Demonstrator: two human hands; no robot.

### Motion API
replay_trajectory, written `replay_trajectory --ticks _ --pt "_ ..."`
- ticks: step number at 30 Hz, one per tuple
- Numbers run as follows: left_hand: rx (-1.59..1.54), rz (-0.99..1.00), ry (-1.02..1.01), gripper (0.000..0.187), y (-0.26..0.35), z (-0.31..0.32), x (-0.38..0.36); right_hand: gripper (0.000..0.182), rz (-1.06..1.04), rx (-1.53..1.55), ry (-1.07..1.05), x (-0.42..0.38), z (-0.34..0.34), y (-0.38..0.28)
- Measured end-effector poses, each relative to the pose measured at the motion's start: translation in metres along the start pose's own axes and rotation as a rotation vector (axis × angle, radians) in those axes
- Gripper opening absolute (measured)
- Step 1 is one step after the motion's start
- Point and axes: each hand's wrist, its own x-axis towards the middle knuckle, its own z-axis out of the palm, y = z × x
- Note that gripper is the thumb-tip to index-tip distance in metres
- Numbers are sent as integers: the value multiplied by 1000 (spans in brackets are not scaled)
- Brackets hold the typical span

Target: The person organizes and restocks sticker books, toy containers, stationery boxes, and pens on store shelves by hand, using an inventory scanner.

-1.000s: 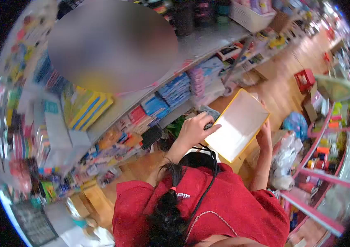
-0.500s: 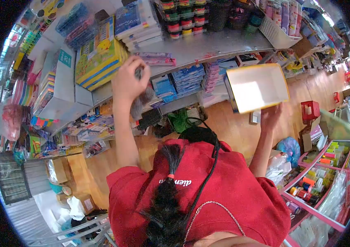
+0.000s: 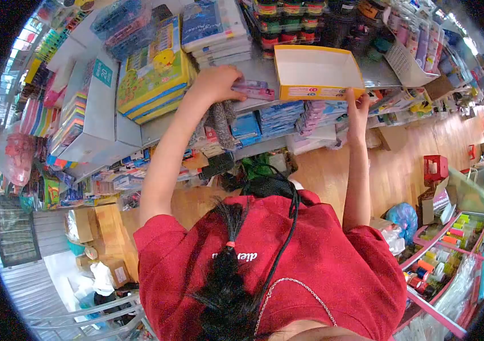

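Note:
My left hand (image 3: 217, 85) is curled at the shelf edge, its fingers on thin pink and purple packs (image 3: 256, 90). A grey fuzzy cloth (image 3: 223, 124) hangs from under this hand, over the edge; its upper end is hidden. In my right hand (image 3: 357, 111) is one end of an open yellow-orange box (image 3: 319, 92), thumb and fingers at its near corner. The box has a white inside with nothing seen in it, and it is tilted toward me at the front of the shelf.
Yellow picture boxes (image 3: 154, 74) and blue-and-white packs (image 3: 213, 28) are stacked left of the packs. Tubs with red and green lids (image 3: 287, 25) stand behind. A white basket (image 3: 410, 65) is at the right. Blue packs (image 3: 279, 119) fill the shelf below.
My left hand has moved right onto the pink packs, bringing the grey cloth along. My right hand has carried the box up and left, from above the floor to the shelf front.

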Motion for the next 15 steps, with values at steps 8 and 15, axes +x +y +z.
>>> replay_trajectory --ticks 8,15 --pt "-124 -23 163 45 26 -45 -59 46 -158 -117 -149 5 4 -1" --pt "-129 -72 301 45 85 -108 -44 42 -450 -200 -366 46 -29 -82"
